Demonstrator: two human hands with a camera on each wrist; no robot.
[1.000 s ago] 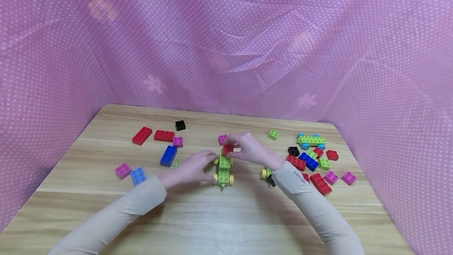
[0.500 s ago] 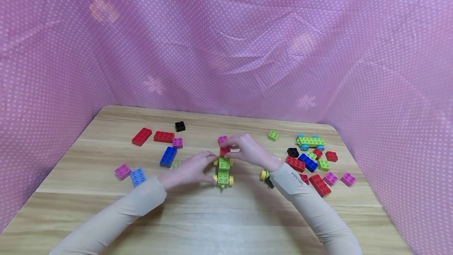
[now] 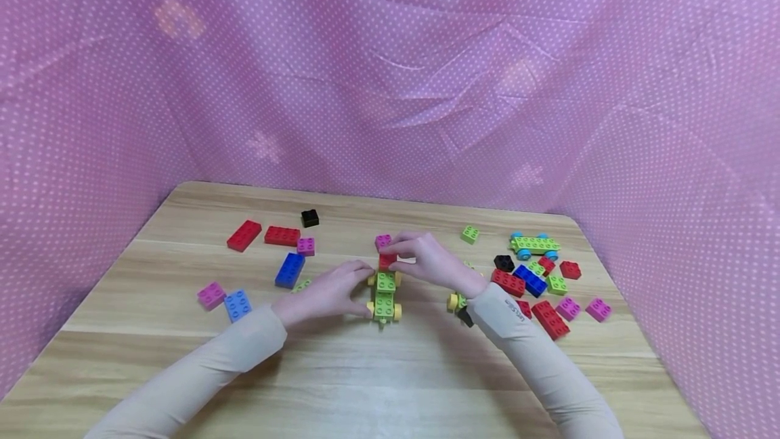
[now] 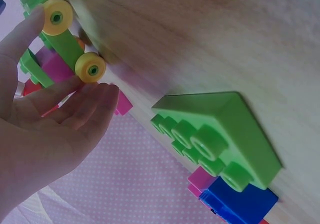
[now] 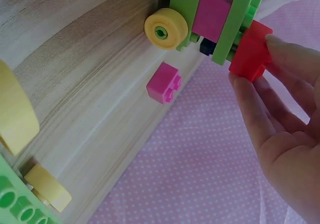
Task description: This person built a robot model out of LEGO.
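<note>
A light green toy car base with yellow wheels (image 3: 384, 307) stands at the middle of the table. In the right wrist view, a magenta brick (image 5: 212, 16) sits between the base and a green brick (image 5: 237, 26) above it. My left hand (image 3: 326, 290) steadies the car from the left, thumb at the near wheel and fingertips at the far wheel (image 4: 90, 68). My right hand (image 3: 435, 264) pinches a red brick (image 5: 250, 51) between thumb and fingers, right against the studs of the green brick, at its far end.
Left of the car lie red, blue, black and magenta bricks, including a dark blue brick (image 3: 290, 269). A magenta brick (image 3: 382, 241) lies just beyond the car. Another yellow-wheeled piece (image 3: 453, 301) is partly under the right wrist. At right are several bricks and a blue-wheeled car base (image 3: 535, 244).
My right hand has brought the red brick slightly left and straightened it over the far end of the green brick, where it now stays. The left hand keeps its place on the car.
</note>
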